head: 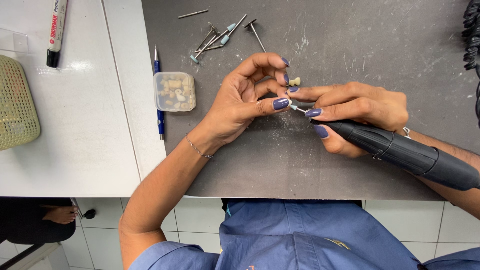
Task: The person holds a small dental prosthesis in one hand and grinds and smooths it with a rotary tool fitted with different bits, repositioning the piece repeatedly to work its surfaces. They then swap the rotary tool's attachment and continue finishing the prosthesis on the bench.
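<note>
Handpiece (400, 150), black, ribbed and cylindrical, lies in my right hand (357, 112), whose grip is wrapped tight around its front end while the thick body runs back along my forearm to the right edge of the view. Its small pale conical tip (294, 107) points left and meets the tiny whitish piece (289, 102) that my left hand (245, 102) pinches narrowly between thumb and forefinger, the other fingers curled above it; the piece is mostly hidden behind my thumbnail, so I cannot tell its shape. All this is over the middle of the dark grey mat (310, 165), matte, scratched and dusted with pale powder, that covers this part of the table (75, 150). Just above my fingertips a small cream tooth-shaped piece (295, 81) rests on the mat. Left of my left hand, at the mat's edge, stands a small clear plastic box (174, 91) with rounded corners, holding a heap of cream and yellowish tooth-like pieces. Beside it lies a blue pen (159, 95). Farther up the mat, thin metal-shanked burs (217, 37) are scattered, some with pale blue heads. On the white table to the left are a black-capped marker (56, 30) and a pale green perforated basket (17, 105).
</note>
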A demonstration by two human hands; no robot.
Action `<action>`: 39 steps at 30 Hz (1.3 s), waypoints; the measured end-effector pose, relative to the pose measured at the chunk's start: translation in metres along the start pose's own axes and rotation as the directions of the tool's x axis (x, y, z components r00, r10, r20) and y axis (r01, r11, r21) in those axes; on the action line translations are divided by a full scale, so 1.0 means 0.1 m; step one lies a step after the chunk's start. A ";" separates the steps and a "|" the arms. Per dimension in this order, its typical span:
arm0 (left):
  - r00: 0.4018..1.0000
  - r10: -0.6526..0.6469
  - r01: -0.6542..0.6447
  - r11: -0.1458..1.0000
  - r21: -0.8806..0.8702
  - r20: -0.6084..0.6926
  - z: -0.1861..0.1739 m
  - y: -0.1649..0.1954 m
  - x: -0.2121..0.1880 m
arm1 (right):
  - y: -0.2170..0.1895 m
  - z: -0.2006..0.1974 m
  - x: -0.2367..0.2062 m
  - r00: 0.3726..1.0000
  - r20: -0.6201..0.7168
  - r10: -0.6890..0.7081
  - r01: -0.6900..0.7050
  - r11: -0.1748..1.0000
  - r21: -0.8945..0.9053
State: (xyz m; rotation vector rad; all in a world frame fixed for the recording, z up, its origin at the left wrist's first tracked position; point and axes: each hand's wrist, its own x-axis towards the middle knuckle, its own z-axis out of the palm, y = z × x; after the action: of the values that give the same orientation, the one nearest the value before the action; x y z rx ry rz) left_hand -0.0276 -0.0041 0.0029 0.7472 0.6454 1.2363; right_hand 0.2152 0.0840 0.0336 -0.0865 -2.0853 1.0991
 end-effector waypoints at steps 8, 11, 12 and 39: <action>1.000 -0.003 0.003 1.000 -0.006 -0.003 0.01 0.01 -0.01 | 0.01 0.00 -0.04 1.000 0.005 0.016 -0.016 1.000 -0.008; 1.000 0.000 0.000 1.000 0.006 0.000 0.01 0.02 -0.01 | 0.01 0.00 -0.04 1.000 0.006 0.014 -0.014 1.000 -0.019; 1.000 0.002 -0.002 1.000 0.004 0.003 0.01 0.02 -0.01 | 0.01 0.00 -0.04 1.000 0.009 0.013 -0.013 1.000 -0.013; 0.999 0.027 -0.023 0.987 0.158 -0.025 0.03 0.07 -0.02 | 0.03 0.00 -0.06 1.000 0.013 -0.007 0.007 1.000 0.004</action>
State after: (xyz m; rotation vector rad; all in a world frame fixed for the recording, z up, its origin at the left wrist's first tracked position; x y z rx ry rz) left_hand -0.0299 -0.0057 0.0103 0.8733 0.7645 1.2299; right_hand 0.2186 0.0841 0.0278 -0.0707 -2.0930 1.1022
